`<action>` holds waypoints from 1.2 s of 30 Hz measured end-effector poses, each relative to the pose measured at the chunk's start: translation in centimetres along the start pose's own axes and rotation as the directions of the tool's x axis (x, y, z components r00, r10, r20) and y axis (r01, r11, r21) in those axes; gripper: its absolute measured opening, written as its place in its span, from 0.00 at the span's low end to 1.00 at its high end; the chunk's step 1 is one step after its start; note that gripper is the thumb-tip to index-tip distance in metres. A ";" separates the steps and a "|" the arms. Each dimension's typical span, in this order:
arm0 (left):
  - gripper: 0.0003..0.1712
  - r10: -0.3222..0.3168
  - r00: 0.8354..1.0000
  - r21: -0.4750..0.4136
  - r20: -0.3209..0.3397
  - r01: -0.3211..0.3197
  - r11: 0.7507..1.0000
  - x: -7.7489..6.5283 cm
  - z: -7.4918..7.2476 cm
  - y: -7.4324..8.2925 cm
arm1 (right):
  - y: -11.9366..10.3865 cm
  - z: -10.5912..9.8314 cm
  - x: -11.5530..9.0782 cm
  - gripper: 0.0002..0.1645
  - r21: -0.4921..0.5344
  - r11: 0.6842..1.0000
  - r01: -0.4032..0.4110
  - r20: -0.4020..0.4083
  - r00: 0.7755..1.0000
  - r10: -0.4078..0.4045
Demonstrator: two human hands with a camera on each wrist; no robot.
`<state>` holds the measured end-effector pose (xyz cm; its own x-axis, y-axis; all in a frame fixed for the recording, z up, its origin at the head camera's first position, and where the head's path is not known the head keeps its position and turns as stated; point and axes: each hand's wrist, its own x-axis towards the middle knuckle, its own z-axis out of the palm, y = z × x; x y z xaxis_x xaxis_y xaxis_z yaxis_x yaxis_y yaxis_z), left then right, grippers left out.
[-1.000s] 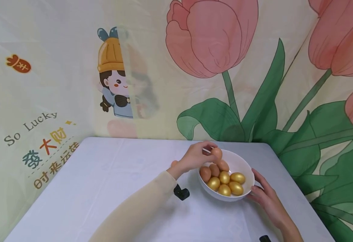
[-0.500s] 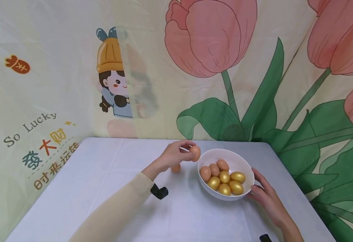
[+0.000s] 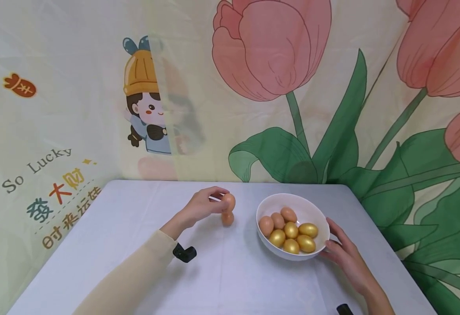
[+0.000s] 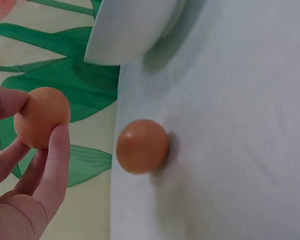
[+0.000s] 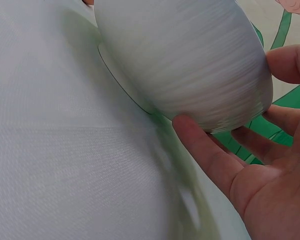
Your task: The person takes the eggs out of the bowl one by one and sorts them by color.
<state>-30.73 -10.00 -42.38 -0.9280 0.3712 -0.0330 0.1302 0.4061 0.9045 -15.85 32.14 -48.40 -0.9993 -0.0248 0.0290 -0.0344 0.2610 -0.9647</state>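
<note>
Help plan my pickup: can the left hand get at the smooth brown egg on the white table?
Probably not yet: the left hand is near the table egg, but it pinches another smooth brown egg.

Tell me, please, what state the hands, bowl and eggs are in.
Held egg: raised off the table
Lone egg: resting on the table
Bowl: open side up
Three brown eggs: in bowl
Five gold eggs: in bowl
Left hand: pinching held egg
Right hand: touching bowl

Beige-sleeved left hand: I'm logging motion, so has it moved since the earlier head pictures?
Yes: judged against the unmoved round white bowl, the left hand has moved left, away from its rim.
</note>
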 end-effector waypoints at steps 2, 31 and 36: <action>0.24 -0.004 1.000 -0.030 0.002 0.004 1.000 -0.2 -0.3 -0.7 | 0.0 0.1 0.0 0.41 0.003 1.000 -0.007 -0.001 1.000 0.007; 0.25 -0.169 0.985 -0.055 -0.025 0.167 0.984 0.0 -1.2 -6.1 | 0.1 0.0 0.0 0.41 0.013 1.000 0.003 -0.003 1.000 -0.003; 0.24 -0.189 0.982 -0.054 -0.028 0.187 0.981 0.1 -0.8 -6.2 | 0.1 0.0 0.0 0.40 0.007 1.000 0.001 -0.006 1.000 -0.001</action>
<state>-31.94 -13.16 -47.62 -0.9454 0.2639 -0.1913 -0.0649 0.4226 0.9040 -15.87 32.16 -48.49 -0.9993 -0.0194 0.0318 -0.0357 0.2541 -0.9665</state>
